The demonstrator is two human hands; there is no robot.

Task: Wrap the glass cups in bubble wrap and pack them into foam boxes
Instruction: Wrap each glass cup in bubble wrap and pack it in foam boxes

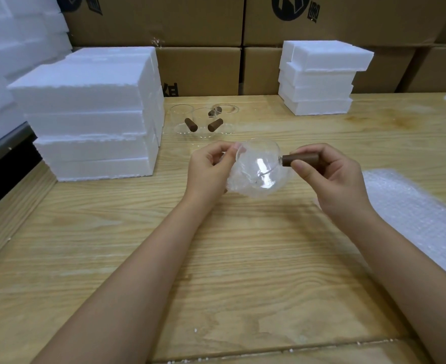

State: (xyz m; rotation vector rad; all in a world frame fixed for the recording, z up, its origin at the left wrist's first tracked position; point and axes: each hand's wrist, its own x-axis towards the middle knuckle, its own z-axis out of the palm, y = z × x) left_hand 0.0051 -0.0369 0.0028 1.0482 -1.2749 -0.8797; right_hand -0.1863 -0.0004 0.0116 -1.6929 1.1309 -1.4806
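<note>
Head view: right hand [329, 177] fingers grip glass cup [260, 164] by its handle (brown); left hand [208, 166] fingers pinch bubble wrap [242, 186] over desk [216, 258].

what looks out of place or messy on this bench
At back right, the top foam box sits shifted, overhanging the boxes beneath toward the right. White crumbs lie scattered on the table near its front edge. The held cup shows no visible crack.

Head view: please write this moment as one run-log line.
phase: wrapping; right hand: holds glass cup by wooden handle; left hand: pinches bubble wrap at rim; other cups: unwrapped on table
</note>
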